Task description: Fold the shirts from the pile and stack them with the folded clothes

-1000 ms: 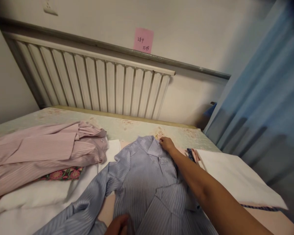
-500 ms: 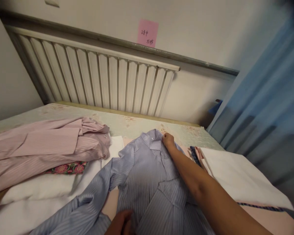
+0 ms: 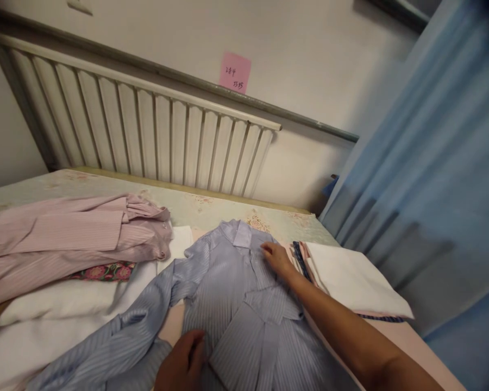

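Observation:
A light blue ribbed shirt (image 3: 228,282) lies spread in front of me, collar pointing away and the left-hand sleeve stretched toward the lower left. A wide cuffed sleeve end (image 3: 244,336) is folded across its front. My right hand (image 3: 276,259) is over the shirt's right shoulder, below the collar, its fingers loosely bent and slightly apart with no cloth visibly gripped. Low in the view, my left hand (image 3: 181,361) rests at the shirt's left side, thumb and forefinger apart. Its other fingers are hidden.
A folded pink striped garment (image 3: 73,233) lies on white cloth (image 3: 65,309) at left, above a flowered fabric (image 3: 106,271). Folded white cloth (image 3: 354,277) sits at right. Behind are a radiator (image 3: 167,136) and a pink note (image 3: 235,73); a blue curtain (image 3: 411,179) hangs at right.
My right hand has let go of the shirt near the collar and come down toward me. The collar lies flatter. The view has turned slightly right.

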### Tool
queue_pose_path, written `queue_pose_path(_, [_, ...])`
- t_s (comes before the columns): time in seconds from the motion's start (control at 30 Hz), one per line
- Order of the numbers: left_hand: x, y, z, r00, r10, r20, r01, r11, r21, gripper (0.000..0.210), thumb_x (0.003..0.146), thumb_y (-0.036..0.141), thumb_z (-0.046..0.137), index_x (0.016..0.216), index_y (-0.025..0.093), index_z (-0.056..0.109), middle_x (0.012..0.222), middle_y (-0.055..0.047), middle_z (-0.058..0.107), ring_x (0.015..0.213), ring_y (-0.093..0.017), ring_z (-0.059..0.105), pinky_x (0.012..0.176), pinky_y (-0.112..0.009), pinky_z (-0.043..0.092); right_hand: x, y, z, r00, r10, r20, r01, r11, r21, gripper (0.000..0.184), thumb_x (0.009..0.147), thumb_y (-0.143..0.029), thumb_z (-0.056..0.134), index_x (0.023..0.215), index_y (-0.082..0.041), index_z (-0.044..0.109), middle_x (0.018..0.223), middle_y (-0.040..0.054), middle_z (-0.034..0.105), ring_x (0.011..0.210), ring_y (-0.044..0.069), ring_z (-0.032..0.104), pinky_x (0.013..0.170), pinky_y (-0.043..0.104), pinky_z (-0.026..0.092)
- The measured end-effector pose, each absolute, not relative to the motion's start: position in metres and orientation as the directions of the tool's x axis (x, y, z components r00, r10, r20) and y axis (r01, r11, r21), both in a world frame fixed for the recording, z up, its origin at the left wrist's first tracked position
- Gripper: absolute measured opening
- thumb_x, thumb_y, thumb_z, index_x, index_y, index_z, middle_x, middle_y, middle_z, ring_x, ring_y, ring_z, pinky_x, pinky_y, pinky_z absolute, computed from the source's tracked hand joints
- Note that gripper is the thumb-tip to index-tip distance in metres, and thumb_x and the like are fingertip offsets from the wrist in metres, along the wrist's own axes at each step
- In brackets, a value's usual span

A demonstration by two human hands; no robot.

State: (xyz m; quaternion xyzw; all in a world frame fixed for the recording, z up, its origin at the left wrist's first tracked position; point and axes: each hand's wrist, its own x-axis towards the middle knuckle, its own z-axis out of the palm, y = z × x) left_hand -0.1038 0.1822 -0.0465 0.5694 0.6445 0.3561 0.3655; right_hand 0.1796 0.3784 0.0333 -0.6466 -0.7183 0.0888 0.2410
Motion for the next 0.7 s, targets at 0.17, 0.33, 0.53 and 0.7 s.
queue_pose_path(0.17, [-0.102, 0.183, -0.037, -0.068, 0.996, -0.063, 0.474, 0.088, 0.876, 0.032, 0.084, 0.038, 0.039, 0.098, 0.022, 0.062, 0.097, -0.005, 0.071, 0.087, -0.02, 0.068, 0.075, -0.029, 0.053, 0.17, 0.259, 0.031, -0.264, 0.928, 0.264, 0.79, 0.365, -0.492, 0.024, 0.082, -0.013, 0.047, 0.094, -0.021, 0.067, 0.092, 0.0033, 0.069, 0.088, 0.017, 0.062, 0.081, 0.028, 0.046])
queue_pose_path(0.33, [-0.102, 0.184, -0.028, -0.036, 0.997, -0.073, 0.489, 0.081, 0.869, 0.032, 0.085, 0.037, 0.036, 0.099, 0.021, 0.06, 0.094, -0.005, 0.071, 0.08, -0.018, 0.069, 0.071, -0.028, 0.052, 0.158, 0.175, 0.02, -0.521, 0.841, 0.144, 0.753, 0.533, -0.387, 0.041, 0.08, -0.011, 0.052, 0.117, -0.026, 0.059, 0.119, 0.0036, 0.062, 0.109, 0.019, 0.056, 0.095, 0.03, 0.042])
queue_pose_path(0.53, [-0.101, 0.184, -0.025, -0.041, 0.998, -0.045, 0.526, 0.06, 0.849, 0.033, 0.086, 0.035, 0.034, 0.099, 0.019, 0.06, 0.091, -0.005, 0.07, 0.084, -0.019, 0.068, 0.069, -0.027, 0.05, 0.153, 0.155, 0.007, -0.594, 0.794, 0.128, 0.795, 0.604, -0.061, 0.039, 0.088, -0.016, 0.049, 0.125, -0.03, 0.052, 0.128, 0.0049, 0.057, 0.106, 0.022, 0.055, 0.093, 0.034, 0.041])
queue_pose_path(0.7, [-0.102, 0.185, -0.028, -0.017, 0.999, -0.027, 0.489, 0.032, 0.872, 0.031, 0.085, 0.034, 0.037, 0.099, 0.02, 0.06, 0.087, -0.003, 0.07, 0.078, -0.017, 0.068, 0.067, -0.025, 0.05, 0.142, 0.165, 0.002, -0.616, 0.779, 0.113, 0.781, 0.623, -0.042, 0.013, 0.09, -0.024, 0.05, 0.096, -0.024, 0.061, 0.101, 0.0034, 0.065, 0.089, 0.018, 0.058, 0.081, 0.026, 0.042])
